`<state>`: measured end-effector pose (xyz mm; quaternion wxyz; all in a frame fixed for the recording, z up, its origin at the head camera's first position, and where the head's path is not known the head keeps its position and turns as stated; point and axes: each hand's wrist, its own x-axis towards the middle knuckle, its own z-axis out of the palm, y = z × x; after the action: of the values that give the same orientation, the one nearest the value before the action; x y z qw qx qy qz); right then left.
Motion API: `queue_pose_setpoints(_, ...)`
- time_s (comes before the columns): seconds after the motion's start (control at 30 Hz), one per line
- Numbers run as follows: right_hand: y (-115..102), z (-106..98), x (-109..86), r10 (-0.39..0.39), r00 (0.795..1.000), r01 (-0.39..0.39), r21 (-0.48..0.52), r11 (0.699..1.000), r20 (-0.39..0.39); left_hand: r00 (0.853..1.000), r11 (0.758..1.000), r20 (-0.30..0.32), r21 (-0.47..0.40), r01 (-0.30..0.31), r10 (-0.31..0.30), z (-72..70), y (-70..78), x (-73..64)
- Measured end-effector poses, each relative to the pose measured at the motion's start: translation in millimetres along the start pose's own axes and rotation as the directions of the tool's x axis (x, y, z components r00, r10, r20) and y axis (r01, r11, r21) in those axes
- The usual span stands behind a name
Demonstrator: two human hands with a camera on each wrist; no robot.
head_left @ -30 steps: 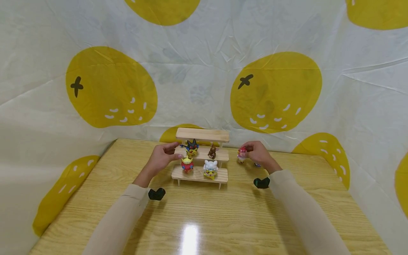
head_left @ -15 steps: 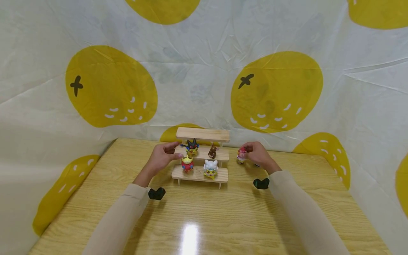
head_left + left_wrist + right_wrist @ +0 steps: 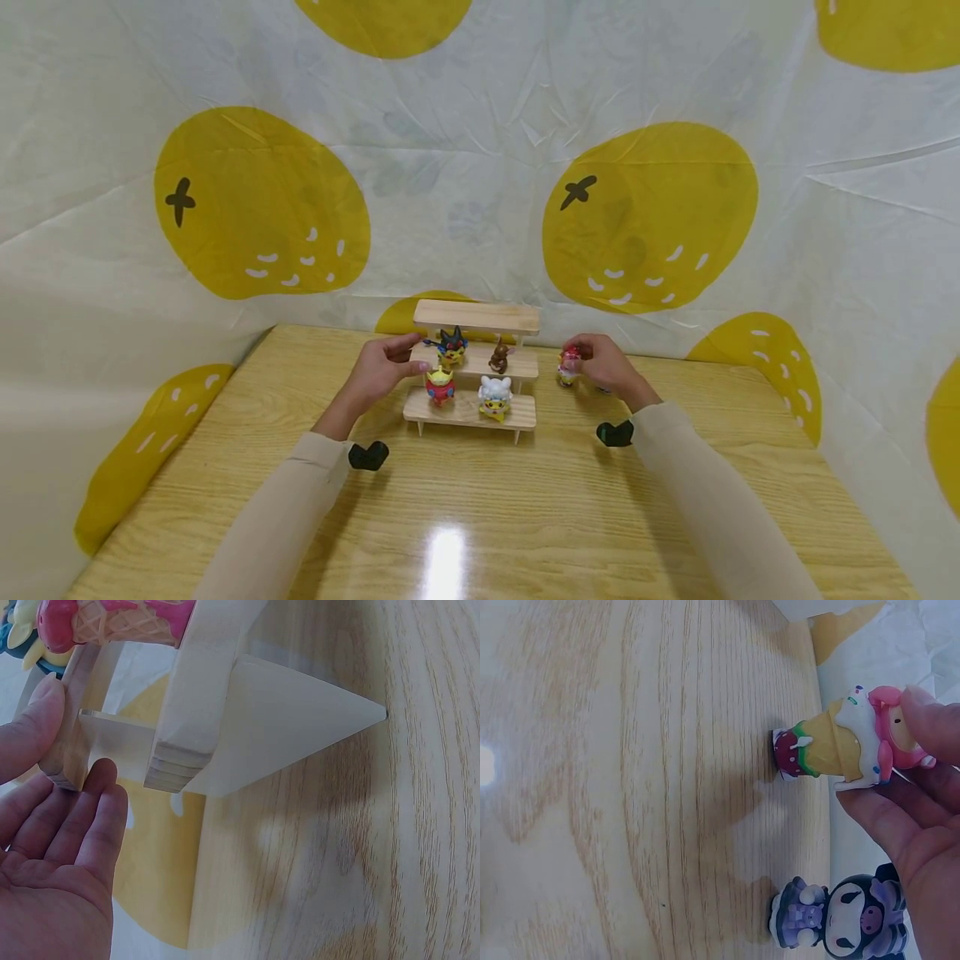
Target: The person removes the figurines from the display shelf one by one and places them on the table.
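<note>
My left hand (image 3: 378, 371) holds the left end of a wooden three-tier display shelf (image 3: 480, 317) at its middle board. In the left wrist view the thumb lies on top of that board (image 3: 66, 754), the fingers below. My right hand (image 3: 603, 367) pinches the upper part of a pink figurine on an ice-cream cone (image 3: 840, 742), upright with its base at the table. A black-eared figurine (image 3: 452, 348) and a small brown figurine (image 3: 499, 357) stand on the middle board. On the lowest board are a red figurine with a yellow head (image 3: 440, 388) and a white-hooded yellow one (image 3: 495, 398).
A black-and-purple figurine (image 3: 840, 915) stands on the table beside my right hand, mostly hidden by that hand in the head view. The wooden table (image 3: 525, 517) meets a white cloth backdrop (image 3: 465, 217) with yellow fruit prints behind the shelf.
</note>
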<state>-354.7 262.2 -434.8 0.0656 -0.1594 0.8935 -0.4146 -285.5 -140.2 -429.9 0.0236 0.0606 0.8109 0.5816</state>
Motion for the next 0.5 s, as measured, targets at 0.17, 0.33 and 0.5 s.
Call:
queue_pose_setpoints(0.17, 0.2, 0.2, -3.1, -0.002, 1.000, 0.002, 0.001, 1.000, -0.004, 1.000, 1.000, 0.005, -0.001, -0.005, 0.005, 0.2, 0.7, -1.1)
queue_pose_setpoints(0.33, -1.4, 0.7, -4.2, -0.004, 1.000, 0.003, -0.023, 1.000, -0.022, 1.000, 1.000, 0.013, -0.002, -0.018, 0.018, -0.4, 0.7, -1.7)
queue_pose_setpoints(0.5, -2.4, 0.9, -5.2, -0.018, 1.000, 0.018, -0.027, 0.999, -0.019, 1.000, 1.000, 0.014, -0.006, -0.016, 0.016, -0.9, 0.6, -2.3)
